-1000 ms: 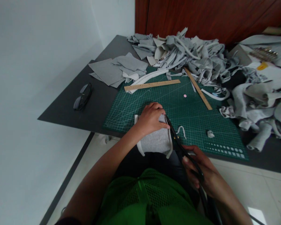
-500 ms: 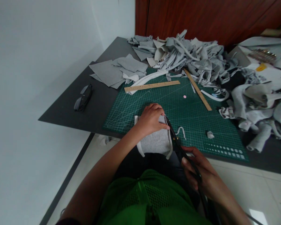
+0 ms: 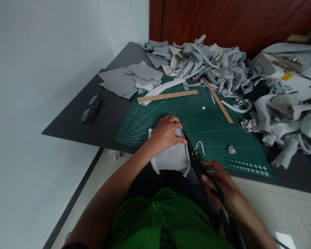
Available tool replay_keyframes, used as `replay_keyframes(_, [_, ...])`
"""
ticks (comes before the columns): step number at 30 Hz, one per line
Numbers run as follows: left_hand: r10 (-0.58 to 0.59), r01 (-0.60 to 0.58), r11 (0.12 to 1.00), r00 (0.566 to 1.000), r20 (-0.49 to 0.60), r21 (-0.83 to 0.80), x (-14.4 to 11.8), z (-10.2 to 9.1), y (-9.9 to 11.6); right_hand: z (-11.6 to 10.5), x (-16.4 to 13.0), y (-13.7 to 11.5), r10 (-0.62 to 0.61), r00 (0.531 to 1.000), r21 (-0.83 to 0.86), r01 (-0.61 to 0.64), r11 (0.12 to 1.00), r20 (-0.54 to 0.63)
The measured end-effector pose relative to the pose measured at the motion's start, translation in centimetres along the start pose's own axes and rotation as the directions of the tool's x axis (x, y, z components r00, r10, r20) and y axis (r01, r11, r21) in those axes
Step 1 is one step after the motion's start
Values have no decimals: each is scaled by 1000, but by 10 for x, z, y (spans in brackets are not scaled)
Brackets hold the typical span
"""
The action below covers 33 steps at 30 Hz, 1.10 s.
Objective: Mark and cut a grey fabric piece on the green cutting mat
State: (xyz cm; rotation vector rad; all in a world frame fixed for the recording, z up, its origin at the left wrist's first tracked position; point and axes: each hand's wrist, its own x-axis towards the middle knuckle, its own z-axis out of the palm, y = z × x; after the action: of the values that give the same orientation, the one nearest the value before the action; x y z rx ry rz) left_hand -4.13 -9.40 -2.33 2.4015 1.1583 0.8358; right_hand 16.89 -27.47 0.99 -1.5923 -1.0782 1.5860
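No legible text is seen; markings on the wooden ruler (image 3: 168, 95) and cutting mat (image 3: 223, 138) are too small.

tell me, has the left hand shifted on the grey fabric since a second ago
No. The left hand stays pressed on the grey fabric at the green mat's near edge.
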Motion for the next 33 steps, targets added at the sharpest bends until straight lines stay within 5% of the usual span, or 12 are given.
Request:
replay_keyframes(6, [-7,7,1000,1000,-6,4,1,0,0,6,0,1,-60,997,-191,49,980,-51])
replay_keyframes(13, [-18,18,1000,1000,-22,-3,0,0,0,8,7,-2,-220,970,-527,136,839,-99])
replay_keyframes(33, [74,-72,995,997,-24,71,-5,-7,7,-11,9,-1,-271,963,-660,201,724,-4])
